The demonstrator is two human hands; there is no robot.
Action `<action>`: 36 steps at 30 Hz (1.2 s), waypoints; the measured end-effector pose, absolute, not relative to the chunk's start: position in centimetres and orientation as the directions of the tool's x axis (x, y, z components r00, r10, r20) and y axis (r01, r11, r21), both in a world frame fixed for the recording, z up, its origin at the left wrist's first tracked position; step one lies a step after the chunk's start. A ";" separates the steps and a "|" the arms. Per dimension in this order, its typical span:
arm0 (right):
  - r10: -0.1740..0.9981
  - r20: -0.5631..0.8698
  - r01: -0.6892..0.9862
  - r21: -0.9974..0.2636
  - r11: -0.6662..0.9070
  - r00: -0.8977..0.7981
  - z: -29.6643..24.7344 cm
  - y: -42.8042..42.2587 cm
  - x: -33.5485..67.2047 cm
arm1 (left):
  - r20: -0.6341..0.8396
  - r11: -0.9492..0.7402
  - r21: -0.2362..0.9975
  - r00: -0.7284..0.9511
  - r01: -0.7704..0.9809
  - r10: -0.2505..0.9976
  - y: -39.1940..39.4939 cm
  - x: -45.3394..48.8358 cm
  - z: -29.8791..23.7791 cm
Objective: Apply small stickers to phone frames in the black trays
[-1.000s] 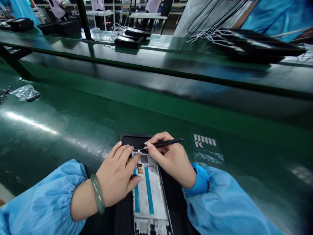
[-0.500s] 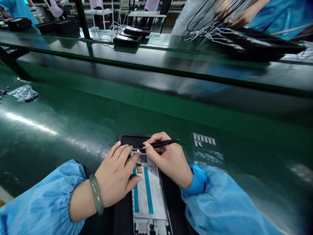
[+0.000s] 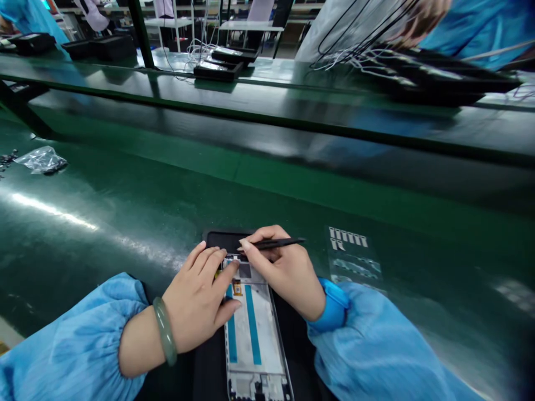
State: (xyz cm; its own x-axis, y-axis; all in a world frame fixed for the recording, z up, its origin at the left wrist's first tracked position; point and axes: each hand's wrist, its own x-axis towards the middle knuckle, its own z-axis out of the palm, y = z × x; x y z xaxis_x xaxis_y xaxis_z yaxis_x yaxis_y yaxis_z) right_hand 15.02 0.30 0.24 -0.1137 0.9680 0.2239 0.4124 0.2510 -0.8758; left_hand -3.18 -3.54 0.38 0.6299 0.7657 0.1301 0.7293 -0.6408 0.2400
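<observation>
A phone frame (image 3: 254, 340) with two blue strips lies in a black tray (image 3: 221, 240) on the green bench, close to me. My left hand (image 3: 200, 303) rests on the frame's left edge, fingers together and pressing down near its top. My right hand (image 3: 284, 273) pinches black tweezers (image 3: 273, 243), their tip at the frame's upper end beside my left fingertips. A green bangle (image 3: 165, 338) circles my left wrist. Both arms wear blue sleeves.
A clear sheet (image 3: 353, 253) carrying small white stickers lies just right of the tray. A crumpled plastic bag (image 3: 42, 160) sits far left. Beyond a raised green ledge (image 3: 267, 106) stand black trays, white cables and another person's blue sleeve (image 3: 472, 25).
My right hand and the tweezers have shifted slightly left and nearer, over the frame's top. My left hand has stayed put. The other person's hand has come into view at top right.
</observation>
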 end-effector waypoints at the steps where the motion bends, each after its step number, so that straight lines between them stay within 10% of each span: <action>1: 0.972 0.216 0.387 -0.892 0.235 -0.093 0.1 0.3 15.1 | 0.132 -0.639 0.245 0.628 0.729 0.767 -3.5 -3.2 0.4; 25: 0.883 0.392 0.516 -0.717 0.469 -0.258 0.3 0.0 14.8 | 0.179 -0.661 0.240 0.637 0.711 0.750 -3.3 -3.4 0.2; 30: 0.969 0.160 0.000 -0.987 0.163 0.187 -0.4 1.1 15.3 | 0.180 -0.663 0.215 0.639 0.717 0.748 -3.4 -3.2 0.3; 36: 0.947 -0.111 -0.505 -0.861 0.060 0.302 -0.9 3.4 16.4 | 0.317 -0.698 0.208 0.627 0.685 0.711 -4.4 -2.1 1.0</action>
State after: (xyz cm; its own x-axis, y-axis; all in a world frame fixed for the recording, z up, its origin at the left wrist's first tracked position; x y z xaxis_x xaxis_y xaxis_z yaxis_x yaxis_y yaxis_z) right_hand 16.44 3.42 -0.94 0.3018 0.9469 -0.1112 -0.5048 0.0598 -0.8612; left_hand -2.14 -4.43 0.98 0.6274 0.7112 0.3172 0.6854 -0.6977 0.2085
